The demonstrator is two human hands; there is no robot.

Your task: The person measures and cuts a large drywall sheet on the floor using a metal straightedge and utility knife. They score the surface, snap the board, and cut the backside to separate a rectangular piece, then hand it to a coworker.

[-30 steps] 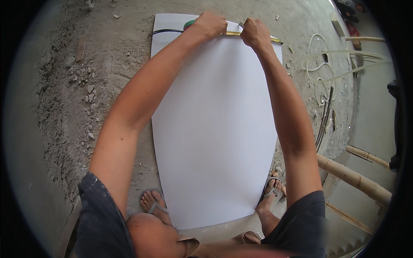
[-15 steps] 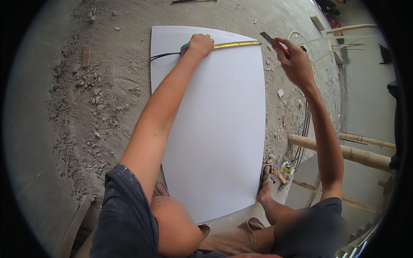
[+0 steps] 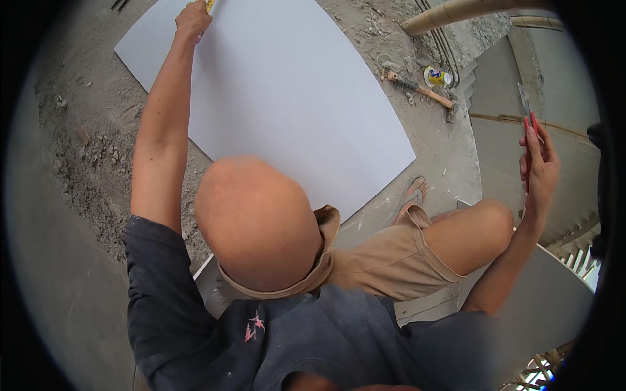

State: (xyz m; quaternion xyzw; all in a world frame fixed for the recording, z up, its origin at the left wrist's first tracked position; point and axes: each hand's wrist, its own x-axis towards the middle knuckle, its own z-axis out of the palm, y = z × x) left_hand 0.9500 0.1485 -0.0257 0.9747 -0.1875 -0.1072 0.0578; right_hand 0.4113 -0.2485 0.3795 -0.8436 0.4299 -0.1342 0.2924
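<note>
A large white board (image 3: 287, 98) lies flat on the floor in front of my knees. At its far left part, my left hand (image 3: 193, 23) is closed round a tape measure whose case is mostly hidden by the fingers. A short stretch of yellow tape (image 3: 210, 6) shows beside the knuckles, cut off by the top of the view. Out to the right, away from the board, my right hand (image 3: 544, 166) grips a red-handled utility knife (image 3: 533, 122), its blade out and pointing up.
Right of the board lie a wooden-handled hammer (image 3: 424, 91) and a yellow-and-blue can (image 3: 437, 77). A bamboo pole (image 3: 450, 14) and dark cables (image 3: 445, 49) run beyond them. Rubble (image 3: 98, 159) covers the ground at left. The floor's edge (image 3: 475, 140) drops off at right.
My view has swung and tilted back toward my body. The right hand with the knife has gone from near the board's far right corner out to my right side. My left hand keeps the tape measure.
</note>
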